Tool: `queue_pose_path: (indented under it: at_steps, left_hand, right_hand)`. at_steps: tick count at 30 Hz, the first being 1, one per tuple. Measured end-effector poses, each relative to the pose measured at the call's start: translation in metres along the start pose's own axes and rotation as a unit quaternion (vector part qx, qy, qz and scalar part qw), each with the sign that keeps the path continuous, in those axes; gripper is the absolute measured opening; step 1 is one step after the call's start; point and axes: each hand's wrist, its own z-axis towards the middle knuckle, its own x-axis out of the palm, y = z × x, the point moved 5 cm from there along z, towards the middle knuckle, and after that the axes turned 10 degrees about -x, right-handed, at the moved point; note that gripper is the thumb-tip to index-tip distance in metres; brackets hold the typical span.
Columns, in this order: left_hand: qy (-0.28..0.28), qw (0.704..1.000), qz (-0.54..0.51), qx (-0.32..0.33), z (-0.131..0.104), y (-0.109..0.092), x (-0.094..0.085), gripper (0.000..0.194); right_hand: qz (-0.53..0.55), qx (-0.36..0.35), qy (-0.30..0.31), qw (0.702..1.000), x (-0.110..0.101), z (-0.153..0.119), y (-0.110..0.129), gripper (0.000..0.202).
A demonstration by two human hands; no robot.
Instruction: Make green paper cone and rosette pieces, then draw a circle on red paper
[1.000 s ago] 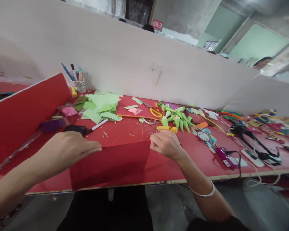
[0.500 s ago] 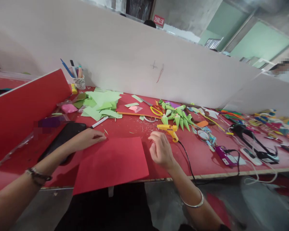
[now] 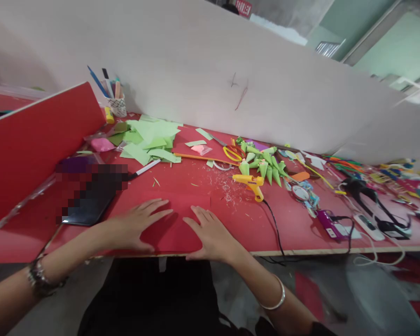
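Note:
A sheet of red paper [image 3: 177,228] lies at the table's front edge, and its outline is hard to make out against the red tabletop. My left hand [image 3: 136,227] rests at its left side with fingers spread. On the other side my right hand [image 3: 210,235] is spread in the same way, its fingertips touching the sheet. Neither hand grips anything. Beyond the right hand lies a yellow glue gun [image 3: 250,184] on its side. A white pen [image 3: 147,168] with a black end lies past the left hand.
Pale green paper pieces [image 3: 154,137] are heaped at the back left, near a pen cup [image 3: 117,105]. Several green paper cones [image 3: 266,163] lie beside yellow-handled scissors [image 3: 233,153]. A dark phone [image 3: 94,198] is at left. Cables and a purple power bank-like box [image 3: 331,226] sit at right.
The red sheet, earlier overhanging the front edge, now lies back on the table. Both hands have moved closer together, and their curled fingers have spread out.

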Motion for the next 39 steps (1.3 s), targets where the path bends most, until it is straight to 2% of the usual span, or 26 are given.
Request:
queue_pose_path:
  at_steps: [2,4,8,15,16,19,21,23,26,28,30,31,32,33,36,39]
  left_hand:
    - [0.028,0.999,0.013,-0.029,-0.012,0.003,0.014,0.097]
    - [0.027,0.999,0.016,-0.042,-0.018,0.007,0.019,0.095]
    - [0.019,0.999,0.010,-0.031,-0.019,0.006,0.010,0.080]
    - [0.027,0.999,-0.020,-0.022,-0.018,0.009,-0.008,0.074]
    - [0.027,0.999,-0.027,-0.012,-0.019,0.010,-0.012,0.068]
    - [0.029,0.999,-0.035,0.029,-0.019,0.007,-0.023,0.035]
    - [0.019,0.999,-0.025,0.042,-0.017,0.004,-0.032,0.030]
    - [-0.010,0.999,-0.009,0.043,-0.013,0.000,-0.043,0.029]
    - [-0.094,0.993,0.022,0.063,-0.008,-0.013,-0.065,0.026]
    - [-0.210,0.975,0.047,0.050,-0.010,-0.023,-0.086,0.025]
    - [-0.354,0.933,0.060,-0.001,-0.017,-0.030,-0.106,0.029]
    - [-0.409,0.910,0.061,-0.027,-0.021,-0.033,-0.112,0.032]
    - [-0.439,0.895,0.062,-0.046,-0.024,-0.036,-0.115,0.033]
    - [-0.442,0.893,0.066,-0.059,-0.025,-0.039,-0.115,0.034]
    - [-0.375,0.919,0.081,-0.086,-0.015,-0.038,-0.099,0.042]
    - [-0.296,0.949,0.064,-0.085,0.003,-0.026,-0.074,0.051]
  right_hand:
    - [0.000,0.000,0.008,1.000,-0.003,0.000,0.000,0.092]
    - [0.001,0.000,0.012,1.000,-0.004,0.000,0.000,0.091]
    - [-0.002,-0.006,0.007,1.000,-0.006,0.000,0.001,0.089]
    - [0.002,-0.012,-0.003,1.000,-0.011,-0.003,0.002,0.080]
    - [0.002,-0.012,-0.002,1.000,-0.012,-0.003,0.002,0.080]
    - [-0.007,-0.013,-0.002,1.000,-0.015,-0.002,0.003,0.079]
    - [-0.015,-0.018,-0.017,1.000,-0.018,0.001,0.008,0.077]
    - [-0.017,-0.033,-0.049,0.998,-0.024,0.007,0.017,0.071]
    - [-0.018,-0.032,-0.092,0.995,-0.036,0.019,0.028,0.041]
    - [-0.019,0.017,-0.108,0.994,-0.048,0.024,0.026,0.030]
    - [0.003,0.061,-0.146,0.987,-0.064,0.024,0.018,0.033]
    - [0.027,0.075,-0.178,0.981,-0.072,0.022,0.012,0.035]
    - [0.061,0.087,-0.215,0.971,-0.080,0.020,0.005,0.036]
    - [0.105,0.099,-0.251,0.957,-0.085,0.017,-0.003,0.038]
    - [0.279,0.147,-0.322,0.893,-0.082,0.008,-0.033,0.037]
    - [0.422,0.194,-0.355,0.811,-0.056,-0.001,-0.057,0.033]
